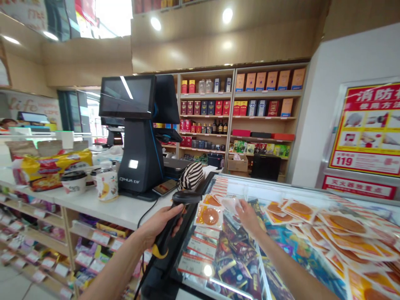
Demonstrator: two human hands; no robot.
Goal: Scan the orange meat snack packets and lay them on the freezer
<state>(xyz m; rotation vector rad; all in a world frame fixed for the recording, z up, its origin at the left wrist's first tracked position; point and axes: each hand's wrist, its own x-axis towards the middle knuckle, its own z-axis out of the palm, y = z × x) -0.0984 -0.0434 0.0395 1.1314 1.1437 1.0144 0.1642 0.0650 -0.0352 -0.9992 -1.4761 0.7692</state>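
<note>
The left grip [170, 221] was wrapped around a black scanner [187, 196], held over the dark edge of a glass-topped case [170, 271]. The right grip [248, 214] looked pinched together on a pale clear wrapper [230, 203] just above the glass, to the right of the scanner, though blur hid what, if anything, was inside. To my eye the wrapper was the likelier worry: so light a hold at one side could let it slip, and shine off the plastic might spoil a reading. A black cord [146, 211] curved past the left wrist; I couldn't tell whether it belonged to the scanner, but a careless swing might have snagged it.

Flat packets with round brown discs [208, 215] lay on the glass near the scanner, where a low sweep could shove them about. More of the same made a loose heap [340, 229] on the right, apt to slide if the right forearm dragged against it. Past the scanner, a striped pouch [191, 177] and a phone [164, 187] crowded the desk [125, 208] beside the till [137, 154], whose broad stand blocked that way. Farther left stood a black-lidded cup [74, 183] and a fruit-printed cup [107, 183], both easily tipped by a stray elbow
</note>
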